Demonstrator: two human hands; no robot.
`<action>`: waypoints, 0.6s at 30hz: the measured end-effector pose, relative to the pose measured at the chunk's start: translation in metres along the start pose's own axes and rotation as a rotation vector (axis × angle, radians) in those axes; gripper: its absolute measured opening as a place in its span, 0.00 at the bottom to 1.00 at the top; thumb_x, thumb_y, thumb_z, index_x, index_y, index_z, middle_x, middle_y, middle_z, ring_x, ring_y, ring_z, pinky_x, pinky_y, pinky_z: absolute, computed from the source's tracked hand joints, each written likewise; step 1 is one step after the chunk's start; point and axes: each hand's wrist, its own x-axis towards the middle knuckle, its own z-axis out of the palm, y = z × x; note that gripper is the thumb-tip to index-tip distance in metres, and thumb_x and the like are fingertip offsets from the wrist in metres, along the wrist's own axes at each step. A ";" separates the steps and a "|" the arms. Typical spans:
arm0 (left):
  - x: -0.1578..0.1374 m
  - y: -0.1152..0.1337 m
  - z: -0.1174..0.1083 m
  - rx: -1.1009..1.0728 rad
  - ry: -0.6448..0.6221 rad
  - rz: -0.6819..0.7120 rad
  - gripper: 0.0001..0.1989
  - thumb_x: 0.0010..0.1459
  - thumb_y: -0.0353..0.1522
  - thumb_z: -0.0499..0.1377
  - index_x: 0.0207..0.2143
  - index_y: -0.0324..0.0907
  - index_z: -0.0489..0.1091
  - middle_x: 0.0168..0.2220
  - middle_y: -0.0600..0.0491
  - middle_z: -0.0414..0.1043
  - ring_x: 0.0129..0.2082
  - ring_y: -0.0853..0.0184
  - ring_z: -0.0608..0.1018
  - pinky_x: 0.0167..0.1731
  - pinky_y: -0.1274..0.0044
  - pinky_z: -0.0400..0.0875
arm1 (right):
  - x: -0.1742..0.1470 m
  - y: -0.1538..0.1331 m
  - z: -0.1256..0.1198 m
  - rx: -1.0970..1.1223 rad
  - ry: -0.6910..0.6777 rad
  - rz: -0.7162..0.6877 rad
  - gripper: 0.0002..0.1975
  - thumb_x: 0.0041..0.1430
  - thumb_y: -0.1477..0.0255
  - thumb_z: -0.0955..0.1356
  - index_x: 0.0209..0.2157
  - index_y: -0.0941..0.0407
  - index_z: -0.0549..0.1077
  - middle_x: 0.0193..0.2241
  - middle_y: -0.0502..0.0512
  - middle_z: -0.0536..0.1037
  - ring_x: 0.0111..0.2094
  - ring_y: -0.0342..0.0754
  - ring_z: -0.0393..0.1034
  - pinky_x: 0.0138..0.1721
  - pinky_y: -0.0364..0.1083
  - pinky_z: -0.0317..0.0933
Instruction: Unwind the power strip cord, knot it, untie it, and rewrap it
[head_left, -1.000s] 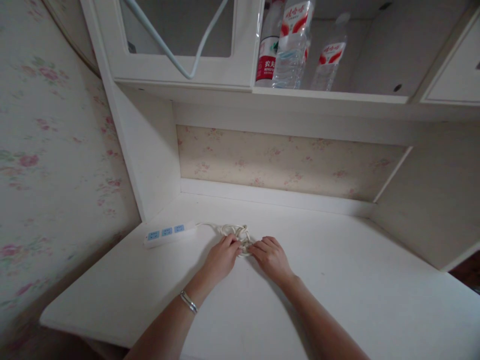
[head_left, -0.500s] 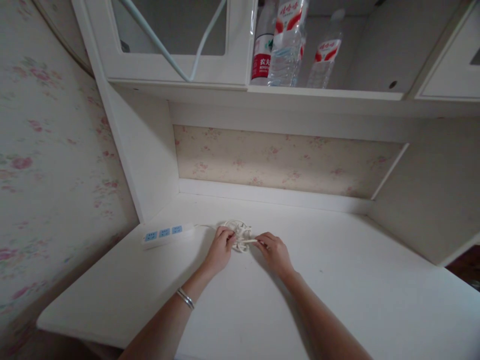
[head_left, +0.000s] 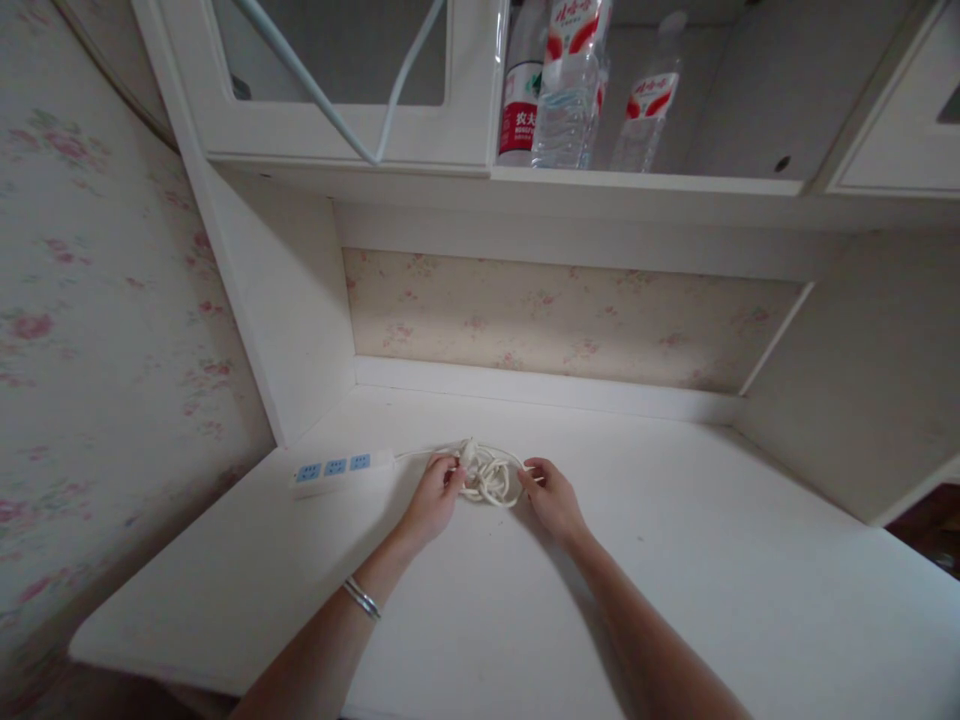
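Note:
A tangled white power cord (head_left: pixel 493 484) lies on the white desk between my two hands. My left hand (head_left: pixel 437 490) is closed around the plug (head_left: pixel 469 453) at the cord's left side, its prongs pointing away from me. On the other side, my right hand (head_left: pixel 550 493) pinches a loop of the cord between thumb and fingers. From the tangle the cord runs left to a white power strip (head_left: pixel 343 477) with blue socket faces, lying flat. My left fingertips partly cover the plug.
The white desk (head_left: pixel 480 600) has a raised back panel and side walls. Overhead, a cabinet shelf (head_left: pixel 645 188) holds several plastic bottles (head_left: pixel 566 110). A pale bent rod or cable (head_left: pixel 315 88) hangs before the cabinet door. Floral wallpaper (head_left: pixel 112 350) covers the left wall.
My right hand has moved slightly right, drawing out a wider loop. The plug now shows at my left fingers, and the power strip appears slightly farther right.

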 end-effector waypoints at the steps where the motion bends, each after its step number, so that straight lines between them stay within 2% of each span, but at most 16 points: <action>1: -0.001 0.002 0.000 0.007 -0.001 0.016 0.15 0.59 0.40 0.51 0.29 0.37 0.67 0.35 0.50 0.64 0.37 0.66 0.69 0.40 0.74 0.66 | -0.002 -0.004 0.000 -0.026 0.035 -0.074 0.18 0.56 0.59 0.63 0.41 0.57 0.70 0.31 0.55 0.74 0.26 0.45 0.68 0.26 0.44 0.62; 4: -0.002 0.006 0.002 -0.048 -0.011 0.025 0.15 0.59 0.41 0.52 0.31 0.37 0.69 0.36 0.50 0.66 0.39 0.66 0.70 0.41 0.74 0.66 | -0.013 -0.022 0.000 -0.126 0.131 -0.386 0.16 0.58 0.63 0.62 0.44 0.56 0.69 0.41 0.60 0.72 0.39 0.49 0.68 0.39 0.49 0.64; 6: -0.003 0.006 0.004 -0.102 -0.010 0.027 0.15 0.59 0.40 0.52 0.35 0.38 0.69 0.38 0.49 0.67 0.40 0.66 0.70 0.42 0.74 0.66 | -0.022 -0.035 0.000 -0.209 0.069 -0.594 0.16 0.58 0.65 0.64 0.47 0.55 0.68 0.45 0.62 0.70 0.46 0.52 0.64 0.47 0.52 0.61; 8: -0.003 0.005 0.005 -0.119 -0.003 0.037 0.14 0.59 0.40 0.52 0.37 0.38 0.69 0.38 0.48 0.67 0.40 0.65 0.70 0.42 0.74 0.66 | -0.030 -0.043 0.001 -0.290 -0.061 -0.719 0.18 0.56 0.65 0.66 0.49 0.54 0.67 0.46 0.61 0.69 0.48 0.52 0.63 0.49 0.52 0.59; 11: -0.002 0.003 0.004 -0.068 0.014 0.050 0.14 0.58 0.40 0.53 0.35 0.38 0.70 0.37 0.49 0.68 0.40 0.65 0.70 0.42 0.73 0.67 | -0.034 -0.047 0.004 -0.387 -0.169 -0.784 0.18 0.56 0.68 0.66 0.49 0.51 0.68 0.44 0.58 0.71 0.45 0.50 0.66 0.46 0.49 0.61; 14: 0.000 0.003 0.002 0.012 0.036 0.066 0.14 0.58 0.40 0.53 0.33 0.39 0.70 0.35 0.50 0.68 0.38 0.66 0.70 0.40 0.73 0.67 | -0.034 -0.045 0.005 -0.442 -0.180 -0.785 0.15 0.58 0.71 0.64 0.48 0.50 0.69 0.42 0.56 0.73 0.42 0.47 0.68 0.43 0.46 0.63; 18: 0.001 0.006 0.001 0.068 0.033 0.088 0.14 0.59 0.39 0.52 0.32 0.39 0.71 0.34 0.51 0.67 0.37 0.67 0.70 0.39 0.74 0.67 | -0.033 -0.043 0.003 -0.468 -0.165 -0.747 0.13 0.61 0.69 0.62 0.47 0.50 0.70 0.43 0.56 0.72 0.41 0.46 0.69 0.42 0.44 0.64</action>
